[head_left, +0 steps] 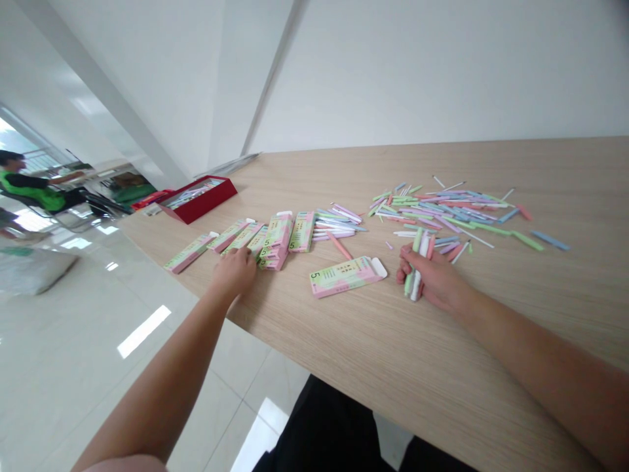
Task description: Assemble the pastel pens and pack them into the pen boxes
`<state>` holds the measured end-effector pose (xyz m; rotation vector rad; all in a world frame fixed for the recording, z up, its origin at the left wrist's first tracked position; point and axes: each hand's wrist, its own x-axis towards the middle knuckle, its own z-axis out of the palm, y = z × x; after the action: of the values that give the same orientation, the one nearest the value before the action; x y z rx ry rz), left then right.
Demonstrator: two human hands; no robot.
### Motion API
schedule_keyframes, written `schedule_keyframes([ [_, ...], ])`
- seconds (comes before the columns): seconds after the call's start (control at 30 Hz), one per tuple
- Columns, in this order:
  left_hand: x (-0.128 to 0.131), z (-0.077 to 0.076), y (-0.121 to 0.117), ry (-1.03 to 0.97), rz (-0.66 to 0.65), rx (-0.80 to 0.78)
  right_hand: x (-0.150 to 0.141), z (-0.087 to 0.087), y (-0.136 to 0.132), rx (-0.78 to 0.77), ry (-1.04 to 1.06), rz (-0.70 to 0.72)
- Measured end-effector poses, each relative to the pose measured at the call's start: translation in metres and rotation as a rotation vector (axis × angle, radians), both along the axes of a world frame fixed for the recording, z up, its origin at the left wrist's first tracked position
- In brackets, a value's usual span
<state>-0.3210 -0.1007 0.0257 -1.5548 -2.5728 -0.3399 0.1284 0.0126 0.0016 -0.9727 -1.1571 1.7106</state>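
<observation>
My right hand is closed around a small bundle of pastel pens, with green, white and coral ones showing. Beside it lies a pink-and-green pen box, its white end flap open. Over the near ends of a row of similar cartons, my left hand has its fingers curled down on a slim carton; the fingertips are partly hidden. Some cartons in that row are stacked. Behind my right hand spreads a loose pile of pens in several colours.
More pens lie beside the carton row, and a coral pen is near the open box. A red box holding pens stands at the table's left edge. A wall borders the table. Another person sits far left.
</observation>
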Motion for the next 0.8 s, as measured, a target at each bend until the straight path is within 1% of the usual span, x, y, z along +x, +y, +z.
schedule_keyframes([
  [0.1,-0.002,-0.009,-0.012,0.017,0.005,-0.035,0.000,0.000,0.000,0.014,-0.002,0.007],
  [0.2,-0.002,-0.012,-0.016,0.064,0.009,-0.057,0.000,-0.001,0.000,0.024,-0.008,0.012],
  [0.27,-0.001,-0.010,-0.017,0.099,0.027,-0.049,0.000,-0.002,0.000,0.028,-0.012,0.009],
  [0.37,0.001,-0.005,-0.019,0.112,0.087,-0.022,0.000,-0.002,0.000,0.037,-0.028,0.013],
  [0.47,0.002,0.000,-0.020,0.055,0.165,0.031,0.000,-0.002,0.000,0.044,-0.040,0.012],
  [0.53,0.001,0.001,-0.019,-0.025,0.205,0.069,0.000,-0.002,0.000,0.048,-0.056,0.014],
  [0.6,-0.001,0.002,-0.014,-0.093,0.217,0.075,0.001,-0.002,0.001,0.052,-0.064,0.021],
  [0.8,-0.014,0.000,0.003,-0.147,0.200,0.011,0.000,-0.001,0.000,0.034,-0.064,0.007],
])
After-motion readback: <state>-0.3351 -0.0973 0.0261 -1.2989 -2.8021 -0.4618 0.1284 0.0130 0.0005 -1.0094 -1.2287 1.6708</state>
